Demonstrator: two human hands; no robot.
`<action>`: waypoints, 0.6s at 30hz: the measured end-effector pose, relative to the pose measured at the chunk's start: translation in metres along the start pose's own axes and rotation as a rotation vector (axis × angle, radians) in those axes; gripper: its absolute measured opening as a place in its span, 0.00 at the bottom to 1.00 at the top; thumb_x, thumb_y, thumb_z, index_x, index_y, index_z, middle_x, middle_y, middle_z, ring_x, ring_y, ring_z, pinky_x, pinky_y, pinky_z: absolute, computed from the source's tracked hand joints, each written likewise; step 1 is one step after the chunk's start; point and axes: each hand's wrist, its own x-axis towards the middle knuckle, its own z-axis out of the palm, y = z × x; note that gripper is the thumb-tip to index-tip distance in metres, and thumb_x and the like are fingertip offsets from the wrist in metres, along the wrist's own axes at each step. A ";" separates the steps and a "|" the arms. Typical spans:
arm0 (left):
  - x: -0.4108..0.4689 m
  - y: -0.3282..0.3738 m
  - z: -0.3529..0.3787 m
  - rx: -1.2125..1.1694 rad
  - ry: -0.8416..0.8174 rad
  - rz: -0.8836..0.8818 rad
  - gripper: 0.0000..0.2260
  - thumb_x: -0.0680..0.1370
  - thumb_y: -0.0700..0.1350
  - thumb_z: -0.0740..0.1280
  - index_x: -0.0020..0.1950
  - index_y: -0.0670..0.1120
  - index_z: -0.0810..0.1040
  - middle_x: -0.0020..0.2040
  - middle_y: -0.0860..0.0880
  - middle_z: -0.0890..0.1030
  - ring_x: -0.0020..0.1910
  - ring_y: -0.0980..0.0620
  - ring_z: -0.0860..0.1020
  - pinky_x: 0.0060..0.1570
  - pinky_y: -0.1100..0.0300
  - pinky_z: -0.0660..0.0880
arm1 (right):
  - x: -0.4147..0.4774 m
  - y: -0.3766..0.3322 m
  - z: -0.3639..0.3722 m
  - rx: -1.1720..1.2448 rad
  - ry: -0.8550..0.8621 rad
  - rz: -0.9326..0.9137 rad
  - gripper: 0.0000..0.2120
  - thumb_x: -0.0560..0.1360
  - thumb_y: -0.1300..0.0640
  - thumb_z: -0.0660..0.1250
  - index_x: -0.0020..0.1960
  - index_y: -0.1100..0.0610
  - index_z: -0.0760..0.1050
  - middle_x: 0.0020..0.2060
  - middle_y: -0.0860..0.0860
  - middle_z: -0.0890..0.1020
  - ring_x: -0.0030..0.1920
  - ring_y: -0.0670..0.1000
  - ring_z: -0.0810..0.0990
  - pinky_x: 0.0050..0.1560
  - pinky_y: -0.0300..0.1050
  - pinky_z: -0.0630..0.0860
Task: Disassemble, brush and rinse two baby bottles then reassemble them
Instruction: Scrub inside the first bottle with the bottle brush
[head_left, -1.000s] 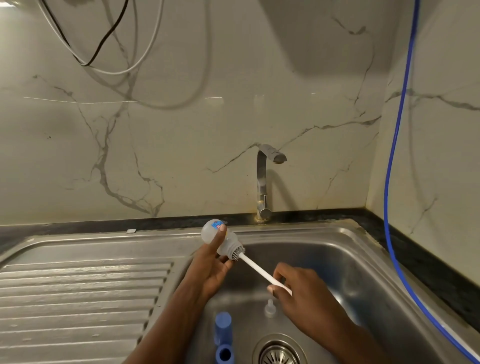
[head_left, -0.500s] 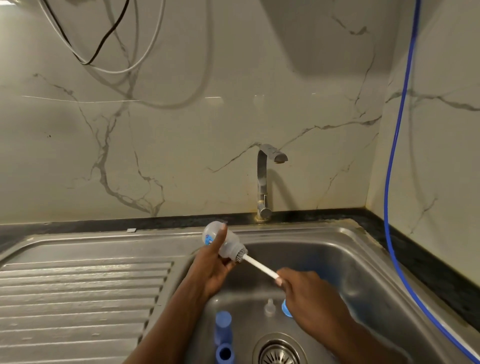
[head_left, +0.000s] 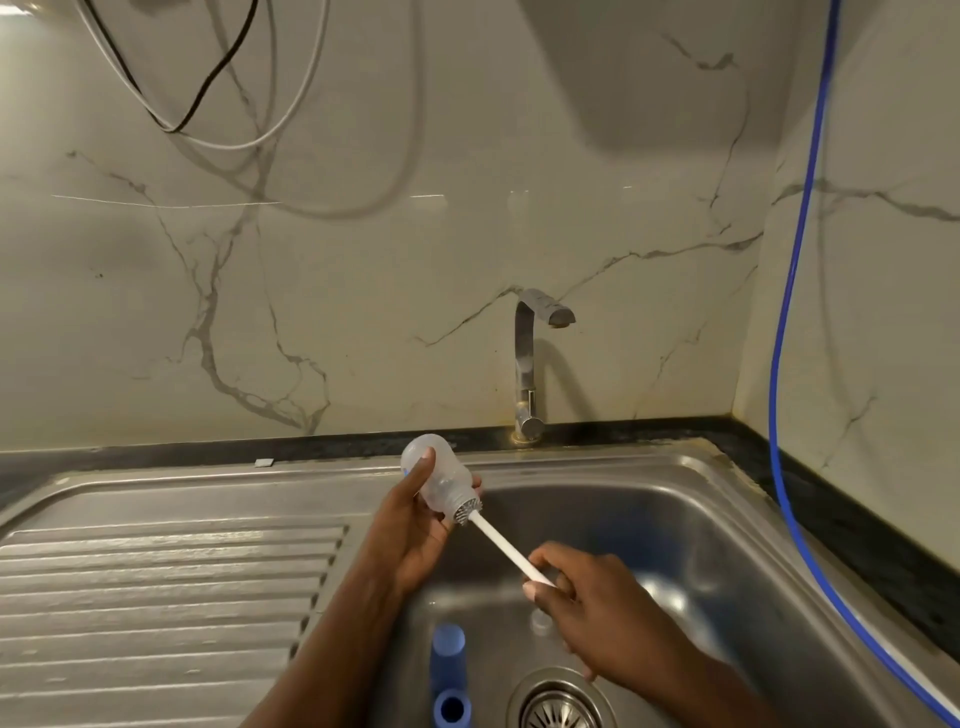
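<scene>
Right hand (head_left: 597, 603) hides the brush (head_left: 501, 545) end, bristles mostly inside bottle (head_left: 442, 475).

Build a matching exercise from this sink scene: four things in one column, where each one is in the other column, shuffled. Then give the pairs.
Things
1. bottle
2. brush
3. tap
4. blue hose

Places
A. hangs down the wall on the right
B. stands at the back rim of the sink
C. gripped in the left hand
D. handle held in the right hand, bristles at the bottle's mouth

Pairs: 1-C, 2-D, 3-B, 4-A
</scene>
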 end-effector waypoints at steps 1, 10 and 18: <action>0.001 0.001 0.000 0.016 0.007 0.010 0.26 0.73 0.47 0.70 0.67 0.38 0.69 0.65 0.33 0.74 0.61 0.36 0.76 0.52 0.46 0.80 | 0.001 0.001 -0.001 -0.059 0.021 -0.038 0.04 0.78 0.51 0.63 0.49 0.50 0.75 0.30 0.44 0.73 0.35 0.45 0.72 0.37 0.42 0.71; -0.002 0.008 -0.002 -0.122 -0.136 0.014 0.44 0.58 0.49 0.84 0.68 0.33 0.71 0.57 0.33 0.79 0.52 0.40 0.81 0.52 0.47 0.81 | 0.004 -0.014 -0.031 1.087 -0.580 0.427 0.14 0.79 0.57 0.61 0.60 0.64 0.77 0.29 0.51 0.66 0.21 0.42 0.60 0.17 0.33 0.59; 0.004 0.027 -0.020 -0.169 0.043 0.147 0.34 0.69 0.53 0.76 0.68 0.37 0.69 0.51 0.36 0.81 0.50 0.41 0.80 0.52 0.46 0.80 | -0.001 -0.018 -0.036 1.116 -0.706 0.424 0.17 0.77 0.56 0.61 0.59 0.63 0.80 0.29 0.52 0.66 0.21 0.44 0.60 0.18 0.34 0.60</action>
